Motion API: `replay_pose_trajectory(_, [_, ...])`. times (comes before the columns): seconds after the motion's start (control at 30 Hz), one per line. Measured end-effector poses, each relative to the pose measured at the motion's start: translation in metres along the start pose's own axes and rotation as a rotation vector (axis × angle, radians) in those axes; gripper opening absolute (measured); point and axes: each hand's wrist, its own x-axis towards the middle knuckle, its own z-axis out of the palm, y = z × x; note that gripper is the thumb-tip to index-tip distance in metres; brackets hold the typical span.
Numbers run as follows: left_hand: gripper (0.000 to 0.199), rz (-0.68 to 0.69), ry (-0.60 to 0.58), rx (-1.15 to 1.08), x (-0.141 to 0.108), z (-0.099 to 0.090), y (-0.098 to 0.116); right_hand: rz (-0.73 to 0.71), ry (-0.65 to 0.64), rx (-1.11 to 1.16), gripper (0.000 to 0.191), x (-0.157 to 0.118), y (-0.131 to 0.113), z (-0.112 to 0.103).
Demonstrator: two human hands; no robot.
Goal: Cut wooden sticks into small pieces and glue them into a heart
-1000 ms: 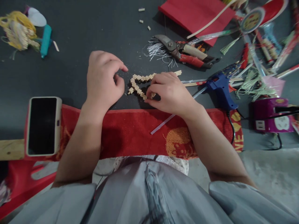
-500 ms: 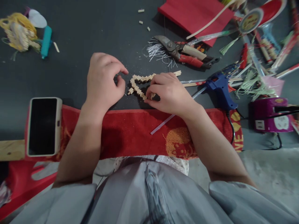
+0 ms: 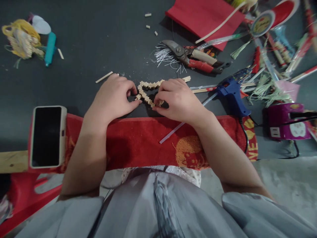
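Note:
A cream beaded piece (image 3: 146, 94), bent into a loop, lies on the dark table between both hands. My right hand (image 3: 173, 99) is closed on its right side, thumb and fingers pinching the beads. At its left corner my left hand (image 3: 116, 97) has thumb and fingertips closed round a short bundle of pale sticks (image 3: 138, 97). A thin pale stick (image 3: 104, 77) lies just beyond my left hand. More pale stick ends (image 3: 186, 79) show past my right hand.
Pruning shears (image 3: 190, 58), white bristles and red paper (image 3: 205, 19) lie farther back. A blue glue gun (image 3: 232, 94) and purple box (image 3: 284, 121) are at the right. A phone-like device (image 3: 48, 136) rests at the left on a red towel (image 3: 138, 142); yellow yarn (image 3: 21, 38) is back left.
My left hand has moved down and right to the beaded piece's left corner and closed there. The thin stick beyond it now shows. My right hand has hardly moved.

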Motion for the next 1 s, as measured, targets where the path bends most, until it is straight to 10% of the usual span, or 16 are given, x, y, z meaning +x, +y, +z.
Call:
replay_pose_trajectory(0.3, [0.012, 0.025, 0.120, 0.041, -0.005, 0.002, -0.011, 0.024, 0.053, 0.031, 0.017, -0.002, 0.008, -0.013])
replay_pose_trajectory(0.73, [0.012, 0.047, 0.211, 0.075, -0.007, -0.001, -0.009, 0.435, 0.475, -0.129, 0.041, -0.011, 0.050, -0.036])
replay_pose_trajectory(1.0, [0.012, 0.108, 0.224, 0.134, 0.000, -0.007, 0.000, 0.494, 0.422, -0.260, 0.032, -0.011, 0.061, -0.040])
